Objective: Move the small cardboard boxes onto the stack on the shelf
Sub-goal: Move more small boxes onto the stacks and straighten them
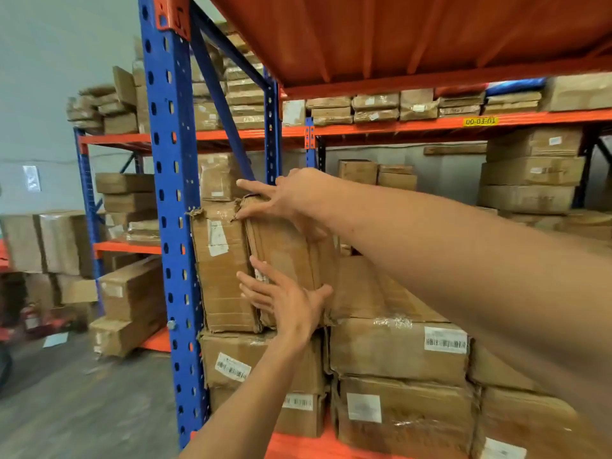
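Left hand low, right hand high, fingers splayed flat, gripping nothing, press the small box snug against its neighbour.

The small box I'm dealing with is plain brown cardboard, taped up and kinda crumpled. It's standing on end with a torn top corner and leaning a little to the left. It's jammed right against a neighbour box, also upright, with a white label and a ragged top. Both sit on the stack of taped brown boxes with barcode stickers on the orange shelf. My right hand is spread over its top and my left hand is flat on its lower face.
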